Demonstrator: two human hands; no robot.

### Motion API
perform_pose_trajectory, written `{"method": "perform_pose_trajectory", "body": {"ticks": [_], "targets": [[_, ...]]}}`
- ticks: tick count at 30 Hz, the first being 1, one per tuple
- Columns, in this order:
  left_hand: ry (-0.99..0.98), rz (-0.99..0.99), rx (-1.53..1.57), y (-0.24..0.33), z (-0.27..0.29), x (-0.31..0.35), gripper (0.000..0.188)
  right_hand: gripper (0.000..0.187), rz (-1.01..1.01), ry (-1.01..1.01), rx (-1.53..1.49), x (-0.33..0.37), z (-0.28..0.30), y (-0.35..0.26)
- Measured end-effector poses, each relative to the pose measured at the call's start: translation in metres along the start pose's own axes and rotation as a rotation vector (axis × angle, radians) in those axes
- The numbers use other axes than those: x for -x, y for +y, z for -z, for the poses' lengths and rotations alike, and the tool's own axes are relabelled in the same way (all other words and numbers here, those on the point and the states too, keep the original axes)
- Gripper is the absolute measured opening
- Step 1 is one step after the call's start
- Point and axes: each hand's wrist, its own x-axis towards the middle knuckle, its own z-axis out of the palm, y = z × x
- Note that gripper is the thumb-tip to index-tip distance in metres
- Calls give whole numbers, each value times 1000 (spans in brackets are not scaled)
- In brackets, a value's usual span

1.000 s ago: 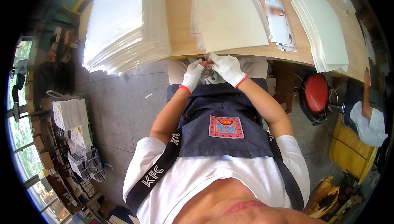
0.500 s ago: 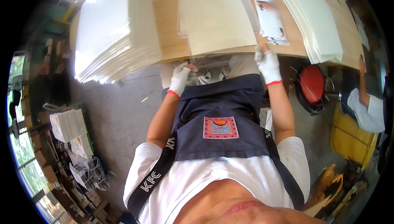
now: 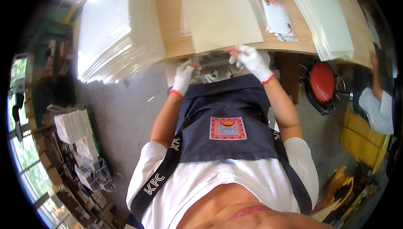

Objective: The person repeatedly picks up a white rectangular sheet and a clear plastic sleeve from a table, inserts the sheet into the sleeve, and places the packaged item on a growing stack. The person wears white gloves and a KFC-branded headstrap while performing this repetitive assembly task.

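A cream sheet lies in a clear plastic bag on the table in front of me, and a clear flap hangs past the table's front edge. My left hand, in a white glove with bare fingertips, is closed in a pinch at the flap's left side. My right hand, gloved alike, is just below the sheet's front right corner. Its bare fingertips point left along the edge, fingers loosely bent and apart. Whether they touch the film is hard to see.
A tall stack of bagged sheets stands at the left of the wooden table. Printed strips and a fanned pile of pale sheets lie at the right. A red stool and another person's arm are beyond.
My right hand has moved left from the sheet's right corner toward the middle of its front edge. My left hand has stayed nearly in place. The view has shifted slightly.
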Motion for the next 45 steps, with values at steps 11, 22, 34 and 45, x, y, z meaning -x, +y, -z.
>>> {"method": "perform_pose_trajectory", "body": {"ticks": [11,22,34,45], "targets": [[-70,-119,23,-14,6,-19,19,19,395,-224,1165,-53,-84,13],[173,-382,-507,-8,26,3,14,26,-238,674,912,129,261,105],[79,-1568,-1210,46,-6,-14,24,29,761,520,1491,32,70,22],[486,-550,-422,-9,-5,-2,22,12,197,850,344,0,23,71]]}}
